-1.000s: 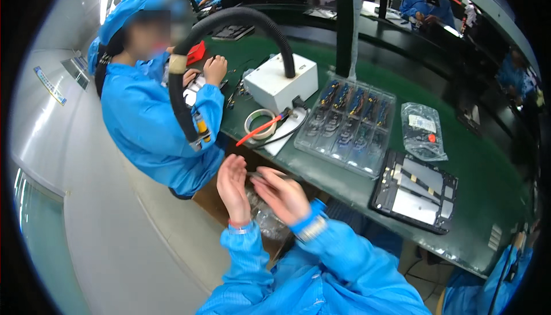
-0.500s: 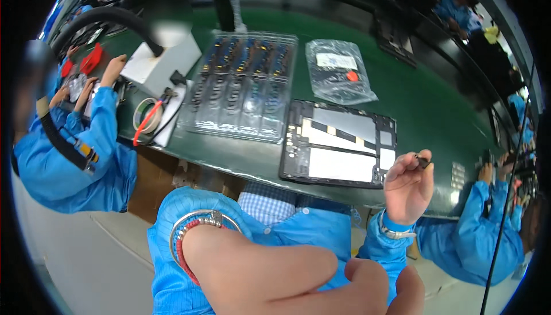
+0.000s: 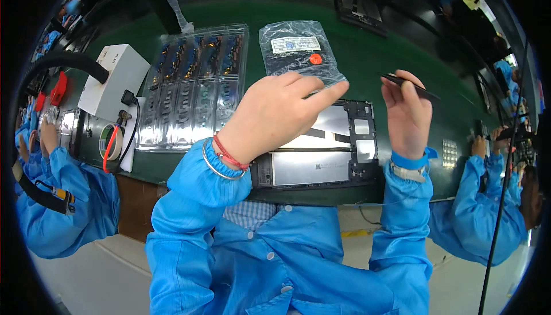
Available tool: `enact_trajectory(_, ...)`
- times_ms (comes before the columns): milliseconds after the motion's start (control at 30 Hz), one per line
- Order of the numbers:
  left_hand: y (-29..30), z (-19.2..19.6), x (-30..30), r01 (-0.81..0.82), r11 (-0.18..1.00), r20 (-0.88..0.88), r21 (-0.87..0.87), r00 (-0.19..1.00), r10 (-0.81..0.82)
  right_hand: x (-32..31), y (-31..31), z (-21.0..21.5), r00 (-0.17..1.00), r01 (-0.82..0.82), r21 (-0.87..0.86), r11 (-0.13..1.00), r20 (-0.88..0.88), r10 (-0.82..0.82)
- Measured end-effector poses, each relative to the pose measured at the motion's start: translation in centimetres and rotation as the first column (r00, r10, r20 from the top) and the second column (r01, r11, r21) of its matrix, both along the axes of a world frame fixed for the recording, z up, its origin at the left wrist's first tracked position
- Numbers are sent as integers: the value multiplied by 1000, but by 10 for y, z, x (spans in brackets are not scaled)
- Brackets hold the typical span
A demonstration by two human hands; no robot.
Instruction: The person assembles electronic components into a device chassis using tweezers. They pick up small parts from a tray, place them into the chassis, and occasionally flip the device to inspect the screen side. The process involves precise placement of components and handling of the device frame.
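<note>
A tablet body [image 3: 313,168] lies opened on the green bench in front of me, showing its black frame and silver battery packs. My left hand [image 3: 281,108] is above its far left part, fingers stretched toward the right. Its fingertips overlap the near edge of a clear plastic bag [image 3: 295,56] with a white label and a red dot; whether they touch it I cannot tell. Raised at the tablet's right side, my right hand [image 3: 408,111] is closed around black tweezers [image 3: 422,91], held almost level. The left palm and thumb are hidden.
Left of the tablet stands a clear compartment tray [image 3: 198,105] of small circuit parts. Further left are a white box [image 3: 115,79], a tape roll [image 3: 109,141] and a black hose [image 3: 63,59]. Another tablet body [image 3: 360,8] lies at the back. Co-workers in blue sit on both sides.
My left hand has moved from close to my body out over the tablet. My right hand has risen, turning the tweezers into side view. The whole view has shifted.
</note>
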State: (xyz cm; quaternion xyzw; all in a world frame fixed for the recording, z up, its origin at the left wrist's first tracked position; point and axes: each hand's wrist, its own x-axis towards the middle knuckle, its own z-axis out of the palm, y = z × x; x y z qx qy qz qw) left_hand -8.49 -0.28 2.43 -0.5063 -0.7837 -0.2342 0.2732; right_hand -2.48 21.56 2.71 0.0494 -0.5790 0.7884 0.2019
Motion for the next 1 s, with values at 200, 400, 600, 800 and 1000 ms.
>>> enact_trajectory(200, 1, -34, -19, -94, 992, 205, -84, 973, 109, -34, -6, -42, 959, -83, 403, 912, 280, -37)
enact_trajectory(400, 0, -40, -16, -60, 997, 417, -55, 906, 77, -26, -16, -39, 958, -210, 424, 881, 269, 98)
enact_trajectory(600, -1, -49, -16, -47, 999, 475, -6, 879, 44, -29, -17, -48, 970, -173, 637, 751, 241, 19)
enact_trajectory(800, 2, -47, -14, -76, 995, 421, -65, 902, 97, -28, -19, -44, 981, -152, 721, 676, 195, 12)
enact_trajectory(1000, 3, -50, -14, -88, 983, 318, -162, 938, 137, -25, -20, -41, 974, -141, 699, 701, 224, -28)
